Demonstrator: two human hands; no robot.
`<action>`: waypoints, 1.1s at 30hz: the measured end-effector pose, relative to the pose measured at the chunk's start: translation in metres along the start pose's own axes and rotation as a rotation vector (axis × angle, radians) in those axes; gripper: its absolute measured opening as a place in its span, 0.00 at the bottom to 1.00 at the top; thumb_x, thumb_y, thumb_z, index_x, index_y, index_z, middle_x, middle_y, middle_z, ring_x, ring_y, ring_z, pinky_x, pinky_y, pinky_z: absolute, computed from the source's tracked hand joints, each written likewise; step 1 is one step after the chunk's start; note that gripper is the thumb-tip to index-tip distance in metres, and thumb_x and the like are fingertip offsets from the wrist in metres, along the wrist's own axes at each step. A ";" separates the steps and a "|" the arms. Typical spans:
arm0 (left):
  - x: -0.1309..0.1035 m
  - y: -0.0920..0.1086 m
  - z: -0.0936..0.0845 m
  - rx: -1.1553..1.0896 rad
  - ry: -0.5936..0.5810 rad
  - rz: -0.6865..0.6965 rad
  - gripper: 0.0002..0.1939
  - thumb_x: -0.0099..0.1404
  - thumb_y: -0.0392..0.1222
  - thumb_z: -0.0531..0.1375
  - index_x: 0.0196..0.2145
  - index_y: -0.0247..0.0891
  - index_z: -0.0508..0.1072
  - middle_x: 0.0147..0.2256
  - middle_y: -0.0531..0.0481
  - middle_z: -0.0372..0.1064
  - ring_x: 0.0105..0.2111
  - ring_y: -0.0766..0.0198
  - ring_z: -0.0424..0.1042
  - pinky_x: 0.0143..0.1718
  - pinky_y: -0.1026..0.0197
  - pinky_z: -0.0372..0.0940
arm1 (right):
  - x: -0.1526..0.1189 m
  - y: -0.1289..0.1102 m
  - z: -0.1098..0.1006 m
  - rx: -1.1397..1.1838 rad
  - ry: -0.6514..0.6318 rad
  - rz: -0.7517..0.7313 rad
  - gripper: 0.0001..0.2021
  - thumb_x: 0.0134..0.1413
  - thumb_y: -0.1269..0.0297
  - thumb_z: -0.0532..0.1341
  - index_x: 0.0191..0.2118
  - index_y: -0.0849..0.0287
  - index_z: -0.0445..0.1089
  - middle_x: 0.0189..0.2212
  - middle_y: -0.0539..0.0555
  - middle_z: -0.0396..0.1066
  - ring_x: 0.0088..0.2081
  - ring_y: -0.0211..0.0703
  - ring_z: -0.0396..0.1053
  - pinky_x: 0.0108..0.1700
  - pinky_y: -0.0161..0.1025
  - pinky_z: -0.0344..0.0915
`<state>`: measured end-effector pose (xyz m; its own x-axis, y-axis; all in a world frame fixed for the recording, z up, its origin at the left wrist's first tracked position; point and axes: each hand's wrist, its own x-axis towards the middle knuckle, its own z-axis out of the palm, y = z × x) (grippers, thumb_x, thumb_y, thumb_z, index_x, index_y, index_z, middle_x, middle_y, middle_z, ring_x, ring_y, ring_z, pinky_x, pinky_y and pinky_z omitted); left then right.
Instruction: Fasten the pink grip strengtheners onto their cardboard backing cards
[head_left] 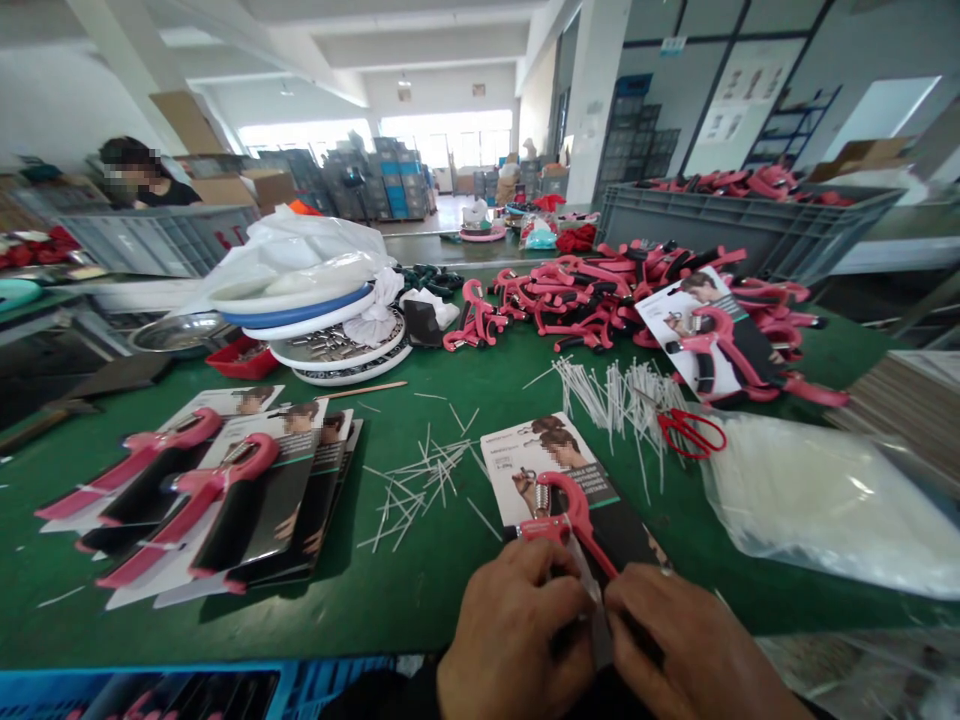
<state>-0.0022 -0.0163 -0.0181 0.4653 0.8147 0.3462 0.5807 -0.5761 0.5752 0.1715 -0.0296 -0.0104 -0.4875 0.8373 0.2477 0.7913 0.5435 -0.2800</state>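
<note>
A pink hand grip strengthener (pixel 561 488) with a coil spring lies against a printed backing card (pixel 510 470) in front of me. My left hand (pixel 517 625) is closed around its left handle, the thumb and fingertips bent inward. My right hand (pixel 686 635) is closed at the near end of the other handle, over the card's lower edge. Between the two hands stands a thin pale, see-through strip (pixel 596 600), too blurred to name. My fingers hide the lower part of the strengthener and card.
Carded strengtheners (pixel 232 500) are stacked at left. Loose white cable ties (pixel 424 480) lie mid-table, a bundle (pixel 615 400) and red scissors (pixel 691 432) at right. Beyond are a heap of pink strengtheners (pixel 585 290), a plastic bag (pixel 832 500), stacked trays (pixel 307 320), a grey crate (pixel 720 225); a person (pixel 169 190) sits far left.
</note>
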 end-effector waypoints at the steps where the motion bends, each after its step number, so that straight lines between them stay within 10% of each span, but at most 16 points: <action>1: 0.001 0.000 -0.003 0.003 -0.013 -0.007 0.07 0.48 0.32 0.61 0.28 0.41 0.73 0.36 0.49 0.71 0.34 0.59 0.70 0.32 0.61 0.66 | -0.002 0.000 0.002 -0.035 0.032 -0.014 0.11 0.50 0.75 0.48 0.24 0.57 0.64 0.20 0.51 0.66 0.22 0.42 0.67 0.24 0.37 0.62; 9: -0.004 0.008 -0.002 0.017 -0.052 -0.190 0.24 0.43 0.41 0.66 0.42 0.44 0.73 0.49 0.41 0.64 0.44 0.44 0.68 0.40 0.47 0.69 | -0.007 0.007 -0.005 0.119 0.059 0.054 0.08 0.54 0.71 0.51 0.26 0.55 0.63 0.20 0.47 0.65 0.21 0.35 0.65 0.23 0.31 0.62; 21: -0.014 -0.017 -0.008 -0.163 0.022 -0.300 0.15 0.59 0.35 0.56 0.43 0.47 0.72 0.45 0.45 0.61 0.38 0.60 0.69 0.41 0.56 0.66 | -0.003 0.027 0.002 0.076 0.010 0.125 0.08 0.56 0.69 0.51 0.29 0.55 0.64 0.24 0.49 0.67 0.26 0.38 0.68 0.28 0.34 0.64; 26: -0.015 -0.017 -0.003 -0.235 0.065 -0.325 0.10 0.60 0.39 0.58 0.40 0.44 0.73 0.45 0.44 0.62 0.45 0.58 0.67 0.45 0.57 0.65 | 0.013 0.010 -0.014 -0.085 0.103 -0.094 0.10 0.53 0.69 0.53 0.42 0.58 0.65 0.36 0.56 0.71 0.36 0.45 0.69 0.35 0.39 0.66; 33: -0.015 -0.016 -0.002 -0.204 0.049 -0.250 0.12 0.59 0.38 0.59 0.42 0.46 0.73 0.50 0.43 0.59 0.42 0.58 0.67 0.43 0.54 0.65 | 0.030 -0.007 -0.012 -0.422 0.029 -0.403 0.12 0.39 0.80 0.54 0.31 0.59 0.67 0.27 0.55 0.70 0.24 0.44 0.64 0.23 0.40 0.53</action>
<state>-0.0198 -0.0190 -0.0308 0.2896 0.9342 0.2084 0.5249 -0.3371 0.7816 0.1560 -0.0086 0.0098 -0.7751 0.5640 0.2849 0.6268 0.7431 0.2343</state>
